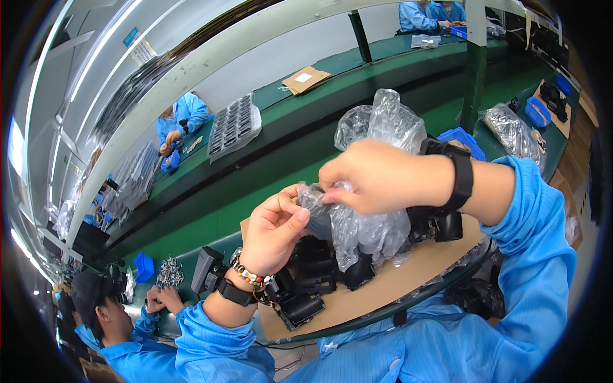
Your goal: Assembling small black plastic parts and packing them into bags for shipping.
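Observation:
A crumpled clear plastic bag hangs between my two hands above the bench. My left hand pinches its gathered edge between thumb and fingers. My right hand is closed on the same bag just to the right, its fingertips bunched close to the left ones. Whatever the bag may contain is hard to make out through the creases. Below it, several black plastic parts lie on a sheet of brown cardboard. More black parts sit at the right, partly behind my right wrist.
Clear bags are heaped beyond my hands. At the right stand a blue bin and a filled plastic bag. A green post rises from the bench. On my left a co-worker works beside a pile of small metal parts.

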`<action>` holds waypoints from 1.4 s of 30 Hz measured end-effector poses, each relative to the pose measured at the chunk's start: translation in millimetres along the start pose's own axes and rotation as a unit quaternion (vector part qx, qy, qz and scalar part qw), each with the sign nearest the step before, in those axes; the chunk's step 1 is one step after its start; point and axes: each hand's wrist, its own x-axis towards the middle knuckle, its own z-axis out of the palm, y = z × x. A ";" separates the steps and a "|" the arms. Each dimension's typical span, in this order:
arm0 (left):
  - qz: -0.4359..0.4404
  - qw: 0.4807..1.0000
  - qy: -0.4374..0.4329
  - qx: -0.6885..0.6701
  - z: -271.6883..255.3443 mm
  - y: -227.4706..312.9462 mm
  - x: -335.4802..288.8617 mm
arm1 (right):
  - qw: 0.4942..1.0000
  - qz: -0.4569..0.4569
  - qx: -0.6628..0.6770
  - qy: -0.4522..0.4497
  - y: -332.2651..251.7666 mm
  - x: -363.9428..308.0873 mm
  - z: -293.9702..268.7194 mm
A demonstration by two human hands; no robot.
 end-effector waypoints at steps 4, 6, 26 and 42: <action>-0.015 0.986 0.076 0.147 -23.1 0.1 -0.1 | 0.996 -0.083 0.024 0.007 -7.1 10.1 -25.9; -0.011 0.945 0.128 0.301 -31.5 0.2 8.2 | 0.985 -0.153 -0.006 0.073 -6.4 17.4 -34.5; -0.106 0.664 -0.259 0.693 -13.1 -50.9 123.5 | 0.980 -0.190 0.045 0.043 -19.5 16.8 -41.7; -0.095 0.978 0.115 -0.145 -23.4 34.2 24.3 | 0.970 -0.127 -0.157 0.132 12.5 -21.1 -61.4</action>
